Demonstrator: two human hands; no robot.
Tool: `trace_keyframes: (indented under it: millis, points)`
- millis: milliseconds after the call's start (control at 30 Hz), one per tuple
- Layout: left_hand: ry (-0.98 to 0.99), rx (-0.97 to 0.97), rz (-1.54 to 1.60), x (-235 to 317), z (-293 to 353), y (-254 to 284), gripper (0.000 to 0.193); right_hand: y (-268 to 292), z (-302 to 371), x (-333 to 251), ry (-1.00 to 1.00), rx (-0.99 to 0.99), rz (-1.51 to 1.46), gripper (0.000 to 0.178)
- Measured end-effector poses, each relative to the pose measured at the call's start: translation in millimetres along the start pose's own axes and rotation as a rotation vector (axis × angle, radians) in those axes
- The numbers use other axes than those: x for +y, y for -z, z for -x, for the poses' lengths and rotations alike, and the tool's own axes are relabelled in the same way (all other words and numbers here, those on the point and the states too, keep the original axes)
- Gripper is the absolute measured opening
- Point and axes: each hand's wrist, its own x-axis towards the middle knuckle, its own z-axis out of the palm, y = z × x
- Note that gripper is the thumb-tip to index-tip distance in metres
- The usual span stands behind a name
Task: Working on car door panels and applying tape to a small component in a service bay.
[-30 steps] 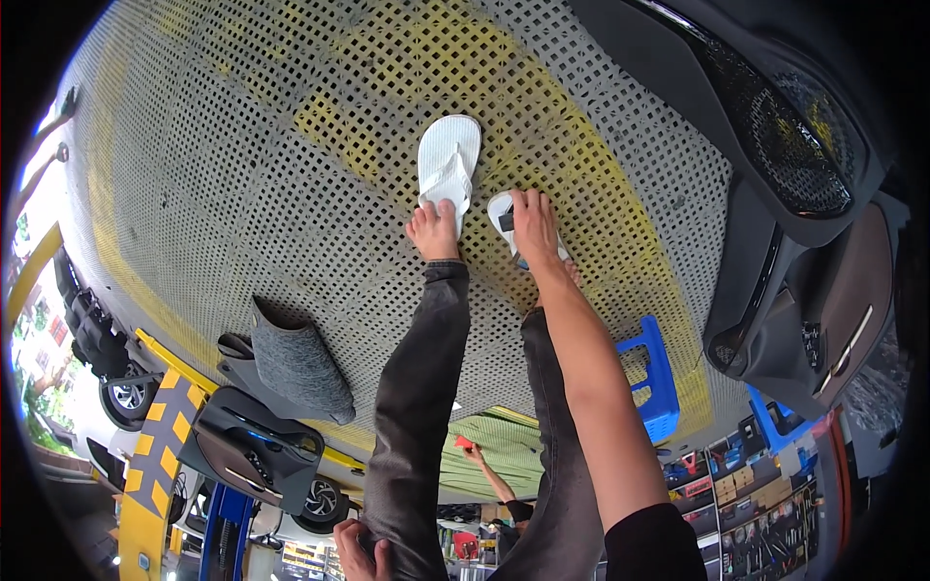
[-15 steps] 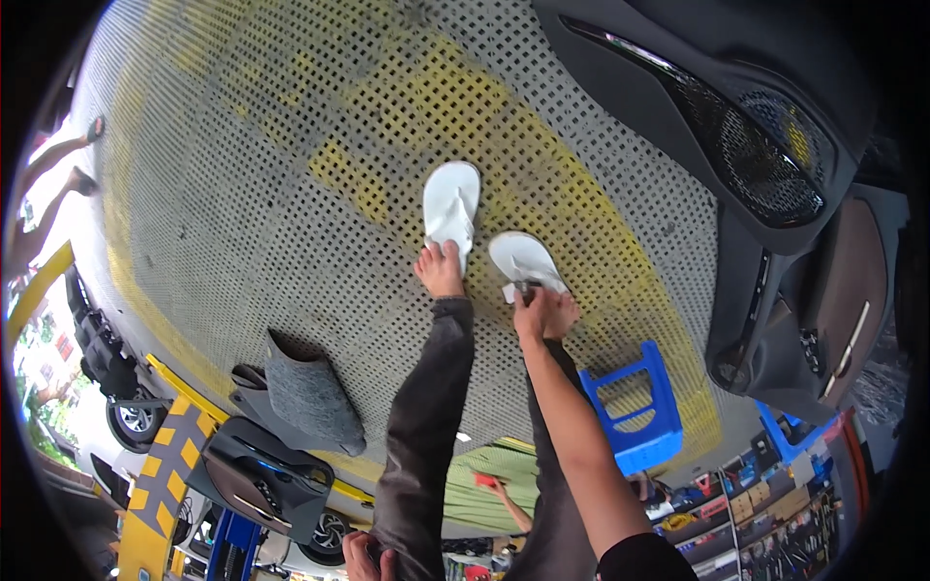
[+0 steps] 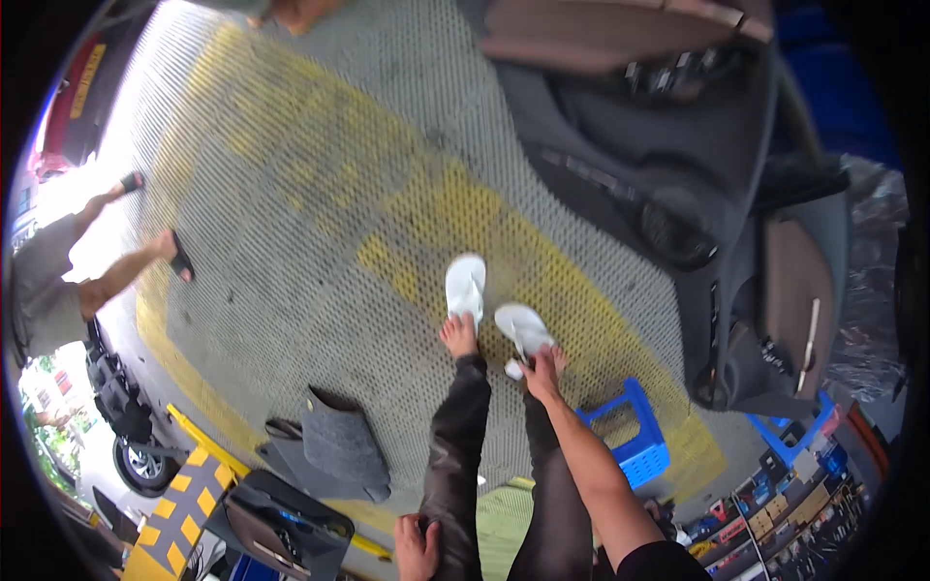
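Note:
My right hand (image 3: 544,375) reaches down beside my right foot, its fingers closed round something too small and blurred to name. A small white piece (image 3: 513,369) shows beside its fingertips, next to a white flip-flop (image 3: 523,327). The other white flip-flop (image 3: 466,281) lies in front of my left foot (image 3: 459,334), whose bare toes rest at its back end. Against my dark left trouser leg (image 3: 453,426), my left hand (image 3: 418,548) rests with curled fingers and nothing visible in them.
Car door panels (image 3: 620,145) stand along the right. A blue plastic stool (image 3: 639,450) is close to my right arm. Folded grey mats (image 3: 344,445) lie left of my legs, near a yellow-and-grey striped post (image 3: 179,513). A person's sandalled foot (image 3: 179,254) is at far left.
My view has tilted upward, so my feet, hands and the stool sit lower in the picture. The person at far left shows more fully. My right hand stays by my right foot.

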Motion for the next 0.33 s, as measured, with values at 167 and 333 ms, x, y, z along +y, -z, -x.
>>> trace_keyframes:
  millis: [167,333]
  points:
    - [-0.040,0.308,0.394,-60.6,-6.2,23.7,0.022,145.9,-3.0,-63.7,-0.081,-0.328,-0.233,0.039]
    - [0.154,0.380,0.696,-99.6,-19.0,64.8,0.025,277.1,-90.0,-132.6,-0.143,-0.047,-0.191,0.038]
